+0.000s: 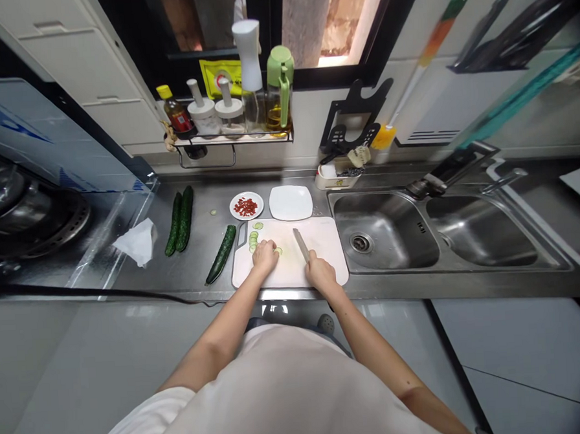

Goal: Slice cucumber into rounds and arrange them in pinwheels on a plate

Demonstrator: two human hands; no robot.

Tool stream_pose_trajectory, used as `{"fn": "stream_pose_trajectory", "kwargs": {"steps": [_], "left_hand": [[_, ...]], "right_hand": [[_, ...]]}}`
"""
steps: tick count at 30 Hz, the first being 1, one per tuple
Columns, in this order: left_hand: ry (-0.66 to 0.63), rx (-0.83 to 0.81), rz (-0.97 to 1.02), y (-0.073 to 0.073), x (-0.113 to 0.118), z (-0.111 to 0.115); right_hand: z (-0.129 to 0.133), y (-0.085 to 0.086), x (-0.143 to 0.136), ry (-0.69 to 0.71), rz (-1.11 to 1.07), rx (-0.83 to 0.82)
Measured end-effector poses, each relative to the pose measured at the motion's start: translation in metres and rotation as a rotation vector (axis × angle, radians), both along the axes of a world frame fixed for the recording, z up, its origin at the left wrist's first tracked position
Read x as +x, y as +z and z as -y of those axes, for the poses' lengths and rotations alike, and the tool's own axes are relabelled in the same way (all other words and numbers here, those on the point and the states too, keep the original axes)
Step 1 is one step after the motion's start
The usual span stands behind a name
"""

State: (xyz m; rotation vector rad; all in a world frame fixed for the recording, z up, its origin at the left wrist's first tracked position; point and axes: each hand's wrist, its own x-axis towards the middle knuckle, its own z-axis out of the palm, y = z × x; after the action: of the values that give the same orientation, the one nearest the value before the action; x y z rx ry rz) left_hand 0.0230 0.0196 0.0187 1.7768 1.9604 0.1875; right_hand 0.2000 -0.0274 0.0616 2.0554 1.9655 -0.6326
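Observation:
A white cutting board (293,268) lies on the steel counter. My right hand (321,272) is wrapped round the handle of a knife (301,244), whose blade points away from me over the board. My left hand (265,257) is at the board's left part with its fingers curled down, beside a row of thin cucumber slices (253,240). One more slice (279,250) lies at its fingertips. Whether the fingers pinch a slice is too small to make out. A cucumber piece (220,254) rests on the counter just left of the board.
Behind the board are a plate of chopped red pieces (246,206) and a square white plate (290,203). Two whole cucumbers (179,221) and crumpled white paper (138,242) lie left. A double sink (388,231) is right; a condiment shelf (237,139) hangs behind.

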Motion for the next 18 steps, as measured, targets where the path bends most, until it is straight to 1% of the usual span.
{"fn": "stream_pose_trajectory", "kwargs": {"steps": [4,8,15,18], "left_hand": [[0.02,-0.021,0.0,0.003,0.002,-0.004],[0.02,-0.023,0.035,0.004,0.004,-0.005],[0.04,-0.002,0.102,0.007,0.008,0.004],[0.042,-0.007,0.148,0.008,0.006,0.011]], "right_hand": [[0.003,-0.002,0.001,0.033,-0.009,0.018],[0.004,-0.002,0.001,0.03,-0.004,0.028],[0.002,-0.001,0.002,0.037,0.0,0.023],[0.001,-0.001,0.002,0.039,-0.003,0.02]]}}
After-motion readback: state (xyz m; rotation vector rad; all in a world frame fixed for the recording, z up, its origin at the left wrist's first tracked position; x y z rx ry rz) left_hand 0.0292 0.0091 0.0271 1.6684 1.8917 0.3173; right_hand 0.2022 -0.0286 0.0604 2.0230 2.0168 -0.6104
